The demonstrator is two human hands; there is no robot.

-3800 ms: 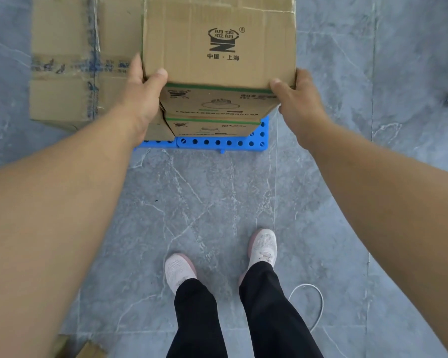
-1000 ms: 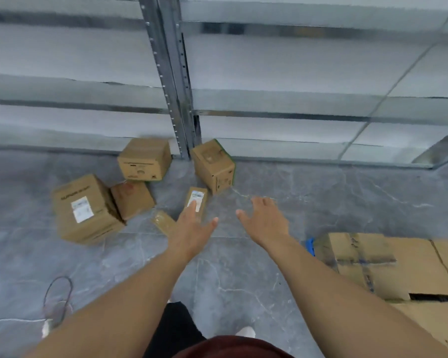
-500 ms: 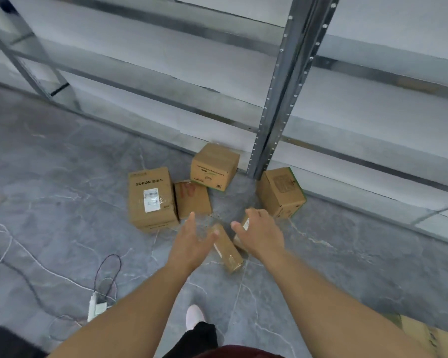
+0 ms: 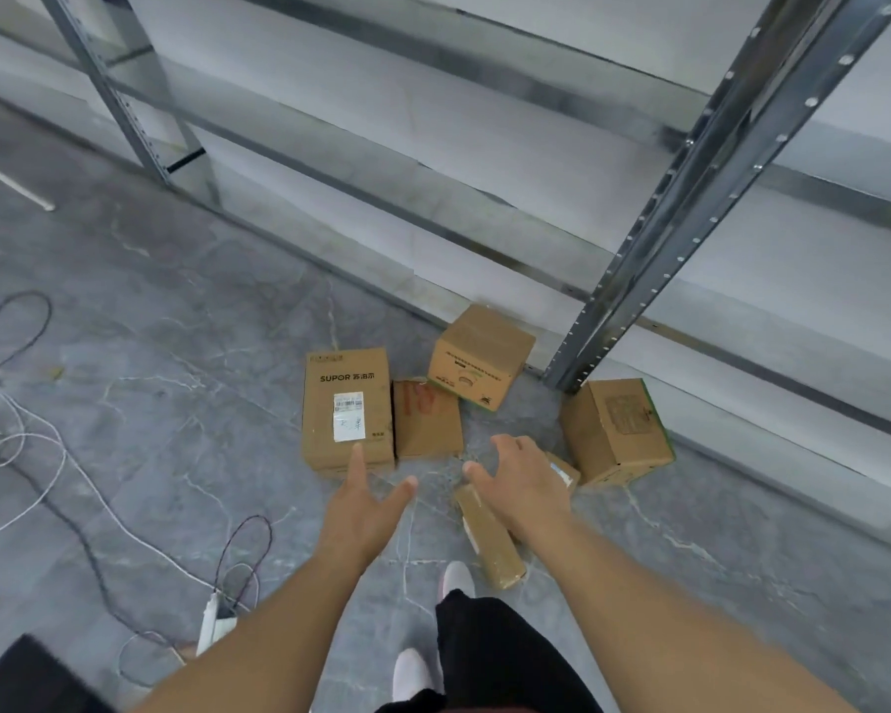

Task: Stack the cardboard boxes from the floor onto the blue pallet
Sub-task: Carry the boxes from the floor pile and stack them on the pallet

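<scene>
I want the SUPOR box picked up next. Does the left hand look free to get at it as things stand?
Probably yes. The left hand is open, holds nothing, and its fingertips point at the near end of the SUPOR box. Nothing lies between them. A smaller box sits against the box's right side; its left side faces bare floor.

Both hands out, fingers spread: left hand above grey floor, right hand over narrow box; SUPOR box just beyond.

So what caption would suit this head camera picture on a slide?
Both empty hands, left and right, reach toward cardboard boxes scattered on the grey floor beside metal shelving.
</scene>
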